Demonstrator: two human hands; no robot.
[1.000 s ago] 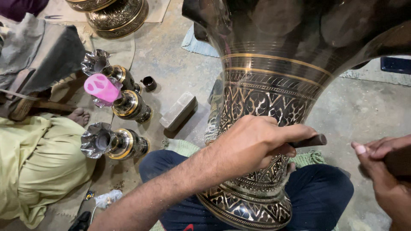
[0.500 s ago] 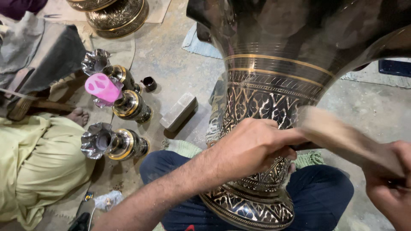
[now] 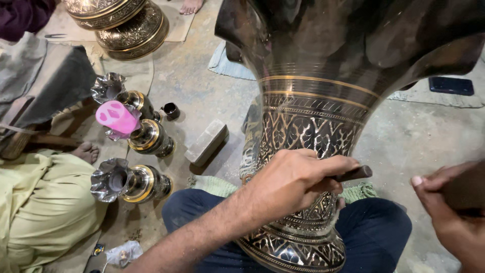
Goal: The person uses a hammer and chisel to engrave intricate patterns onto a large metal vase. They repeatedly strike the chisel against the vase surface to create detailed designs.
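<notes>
I'm looking down into a metal-craft workshop run on the floor. A tall engraved brass vase fills my view, black and gold with leaf patterns cut into it. On the bare concrete floor lie smaller fluted vases of the same make, and another big ornate vessel sits on a mat. A grey block rests in the dust, and a person in pale green clothes sits cross-legged alongside.
</notes>
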